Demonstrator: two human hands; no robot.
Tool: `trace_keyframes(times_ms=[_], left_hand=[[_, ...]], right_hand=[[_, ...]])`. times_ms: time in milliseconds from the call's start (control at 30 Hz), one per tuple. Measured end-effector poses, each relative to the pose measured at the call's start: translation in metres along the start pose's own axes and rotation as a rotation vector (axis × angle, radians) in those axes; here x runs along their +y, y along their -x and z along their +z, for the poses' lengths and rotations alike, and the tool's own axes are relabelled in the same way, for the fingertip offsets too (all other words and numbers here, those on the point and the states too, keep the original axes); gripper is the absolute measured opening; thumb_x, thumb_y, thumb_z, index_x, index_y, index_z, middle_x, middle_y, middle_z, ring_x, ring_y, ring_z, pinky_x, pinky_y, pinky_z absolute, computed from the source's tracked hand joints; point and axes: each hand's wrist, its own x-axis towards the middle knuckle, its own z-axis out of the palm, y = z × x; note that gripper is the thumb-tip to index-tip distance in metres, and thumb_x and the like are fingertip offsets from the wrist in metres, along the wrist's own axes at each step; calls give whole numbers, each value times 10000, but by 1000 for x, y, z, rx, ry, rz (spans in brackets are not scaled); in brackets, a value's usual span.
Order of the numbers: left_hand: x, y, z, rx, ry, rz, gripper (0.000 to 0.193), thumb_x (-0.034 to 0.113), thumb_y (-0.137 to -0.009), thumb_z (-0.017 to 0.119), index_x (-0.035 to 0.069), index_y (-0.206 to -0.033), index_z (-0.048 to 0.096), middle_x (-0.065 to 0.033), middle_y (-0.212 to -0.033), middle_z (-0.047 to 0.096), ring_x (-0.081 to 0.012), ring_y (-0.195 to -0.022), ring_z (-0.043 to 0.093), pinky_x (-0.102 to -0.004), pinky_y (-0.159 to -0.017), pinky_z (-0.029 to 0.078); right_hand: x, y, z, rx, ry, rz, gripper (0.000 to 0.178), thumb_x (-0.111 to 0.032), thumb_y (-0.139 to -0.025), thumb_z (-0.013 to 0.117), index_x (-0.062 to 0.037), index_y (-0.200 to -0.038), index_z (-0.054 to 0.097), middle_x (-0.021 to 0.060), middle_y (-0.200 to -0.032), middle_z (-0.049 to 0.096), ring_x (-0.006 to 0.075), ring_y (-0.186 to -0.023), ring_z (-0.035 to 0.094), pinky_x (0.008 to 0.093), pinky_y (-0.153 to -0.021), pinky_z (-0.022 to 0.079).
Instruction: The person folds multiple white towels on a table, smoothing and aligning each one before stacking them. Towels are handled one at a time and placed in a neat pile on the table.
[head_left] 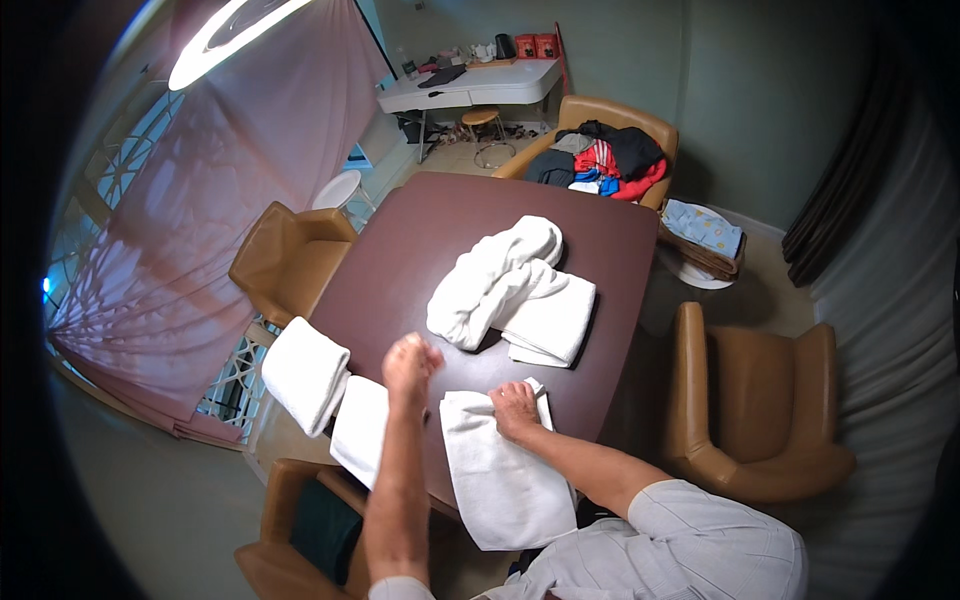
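Note:
A white towel [505, 470] lies on the near part of the brown table and hangs down over its front edge toward my body. My right hand [516, 410] is closed on its far edge, near the far right corner. Just left of that towel, my left hand [411, 370] is raised over the table with curled fingers and no cloth visible in it. Two folded white towels, one at the left edge [306, 375] and one partly behind my left forearm [360, 430], rest on the table's left side. Farther back lies a heap of white towels [490, 280], partly folded and partly bunched.
Around the brown table [600, 225] stand tan armchairs, one on the left [285, 255], one on the right [755, 400], one near left [290, 540]. The far armchair [575, 110] holds piled clothes [610, 160]. A white desk [480, 90] stands against the back wall.

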Motion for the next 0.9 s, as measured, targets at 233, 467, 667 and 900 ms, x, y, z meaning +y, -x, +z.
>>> trace_keyframes(times_ms=[233,467,667,900], left_hand=[[-166,156,11,25,-490,132,257,210,-993,686,-13,-1119,656,-136,-1000,700,-235,-857,698,-379,-707,581],[-195,230,49,72,-1256,332,706,453,-865,760,23,-1397,586,-276,-1548,441,-468,-1485,338,-671,-1222,137],[-196,219,36,106,-1407,262,778,505,-833,762,59,-1440,569,-275,-1587,402,-463,-1511,314,-688,-1226,127],[-194,207,11,150,-1435,163,764,470,-817,773,76,-1441,574,-253,-1622,376,-460,-1529,286,-676,-1239,108]], right_hand=[[3,-6,-2,-72,67,-11,212,-129,-848,642,-118,-1052,699,120,-1114,638,319,-1165,559,472,-1065,374],[28,-38,-34,-291,-100,-67,464,-250,-810,782,-108,-1234,662,155,-1238,620,350,-1224,547,497,-1075,391],[88,-84,-84,10,32,-167,616,-250,-748,852,-102,-1302,626,144,-1305,569,344,-1245,519,520,-1075,382],[155,-97,-104,-14,-2,-229,370,-2,-773,679,-113,-1126,670,104,-1035,572,349,-1030,547,477,-877,433]])
